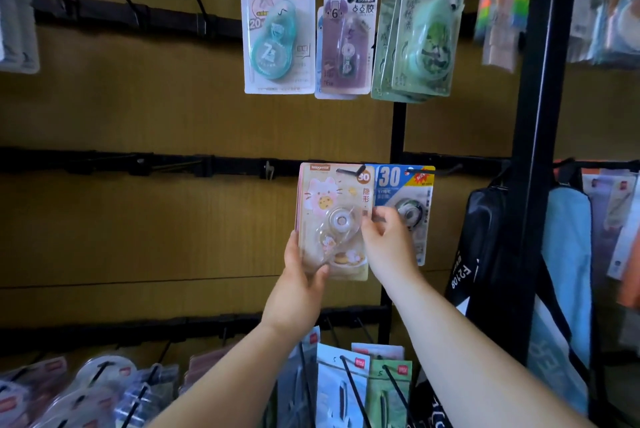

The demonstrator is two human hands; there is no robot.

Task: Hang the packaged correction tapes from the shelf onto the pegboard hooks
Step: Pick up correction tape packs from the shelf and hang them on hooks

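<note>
Head view: the left hand (300, 273) grips the pink pack (332, 216) at its lower left corner, thumb curled across the front and fingers behind. The right hand (385, 237) pinches the same pack's right edge about halfway up. The pack is held upright against the pegboard (173, 108), its top slot at the tip of a black hook (349, 171) in the middle row; whether the hook has passed through the slot I cannot tell. A blue pack (407, 185) hangs on the next hook to the right, partly covered by the pink pack and the right hand. On the row above hang a teal pack (277, 29), a purple pack (346, 43) and green packs (422, 32). More packs (343, 382) hang on the bottom row. Bags (485, 237) hang at the right.
</note>
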